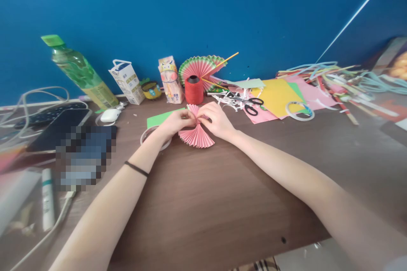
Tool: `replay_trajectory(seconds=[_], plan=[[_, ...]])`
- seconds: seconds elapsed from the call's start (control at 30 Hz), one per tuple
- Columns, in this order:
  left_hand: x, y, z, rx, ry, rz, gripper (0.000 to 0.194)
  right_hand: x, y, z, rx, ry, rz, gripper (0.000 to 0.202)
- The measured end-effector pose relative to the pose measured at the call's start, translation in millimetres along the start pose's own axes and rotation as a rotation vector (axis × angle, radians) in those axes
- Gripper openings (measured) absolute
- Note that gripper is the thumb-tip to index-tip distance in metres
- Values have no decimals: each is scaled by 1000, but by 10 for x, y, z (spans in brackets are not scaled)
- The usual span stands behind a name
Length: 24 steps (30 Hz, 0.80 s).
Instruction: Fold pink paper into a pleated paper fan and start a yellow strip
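Note:
A pink pleated paper fan (197, 137) is pinched at its narrow middle, its folds spreading toward me and away from me. My left hand (180, 119) closes on that middle from the left, and my right hand (216, 119) grips it from the right. The fingertips hide the exact centre. Just behind the hands stands a red thread spool (193, 92). A green paper sheet (159, 117) and a tape roll (146, 136) lie by my left wrist, the roll partly covered by it.
Against the blue wall lean a finished pink-and-green fan (199, 67), drink cartons (127, 82) and a green bottle (82, 72). Black-handled scissors (252, 106), yellow paper (275, 97) and another tape roll (300, 112) lie to the right. Phones (60, 127) and cables are at left.

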<state>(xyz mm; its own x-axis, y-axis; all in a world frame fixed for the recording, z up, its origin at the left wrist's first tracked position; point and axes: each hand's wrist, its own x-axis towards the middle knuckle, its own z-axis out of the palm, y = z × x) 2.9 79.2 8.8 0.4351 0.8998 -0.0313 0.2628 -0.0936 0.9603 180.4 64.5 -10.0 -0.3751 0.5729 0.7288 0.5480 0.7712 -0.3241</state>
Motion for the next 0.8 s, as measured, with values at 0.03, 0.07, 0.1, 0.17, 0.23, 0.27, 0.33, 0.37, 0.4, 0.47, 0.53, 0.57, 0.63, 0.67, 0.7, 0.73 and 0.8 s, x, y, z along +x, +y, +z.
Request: replay_trajectory(seconds=[0.03, 0.07, 0.1, 0.17, 0.23, 0.27, 0.33, 0.37, 0.4, 0.47, 0.53, 0.57, 0.63, 0.67, 0.7, 0.73, 0.8], plan=[[0, 1, -2, -5, 0, -3, 17, -1, 1, 0, 0, -1, 0, 8], [0, 1, -4, -9, -2, -6, 17, -1, 1, 1, 1, -3, 2, 8], [1, 0, -6, -13, -5, -9, 18, -2, 0, 1, 3, -8, 3, 8], [0, -2, -9, -30, -14, -11, 20, -1, -3, 2, 9, -19, 9, 9], [-4, 0, -7, -63, -23, -17, 20, 0, -7, 2, 15, -26, 15, 9], [-9, 6, -4, -86, -26, -25, 20, 1, -9, 2, 16, -27, 19, 10], [-23, 23, 7, -128, -28, -41, 19, 2, -12, 1, 17, -27, 29, 10], [-31, 34, 12, -140, -26, -49, 19, 3, -13, 2, 18, -28, 34, 11], [-38, 43, 18, -146, -23, -54, 19, 3, -13, 2, 18, -30, 37, 11], [-46, 53, 25, -145, -13, -57, 20, 3, -13, 4, 19, -32, 40, 11], [-45, 45, 25, -130, 0, -45, 21, 3, -12, 7, 18, -31, 38, 11], [-41, 35, 23, -120, 11, -32, 23, 4, -11, 8, 17, -27, 36, 11], [-30, 10, 18, -91, 36, 3, 26, 5, -10, 10, 16, -15, 27, 11], [-25, -1, 16, -78, 43, 18, 27, 5, -9, 10, 15, -10, 19, 10], [-20, -9, 15, -71, 43, 27, 28, 5, -8, 11, 14, -5, 12, 10], [-17, -14, 15, -68, 39, 31, 28, 6, -6, 11, 14, -3, 6, 10], [-16, -14, 18, -68, 23, 34, 27, 6, -2, 12, 14, -4, 3, 10]])
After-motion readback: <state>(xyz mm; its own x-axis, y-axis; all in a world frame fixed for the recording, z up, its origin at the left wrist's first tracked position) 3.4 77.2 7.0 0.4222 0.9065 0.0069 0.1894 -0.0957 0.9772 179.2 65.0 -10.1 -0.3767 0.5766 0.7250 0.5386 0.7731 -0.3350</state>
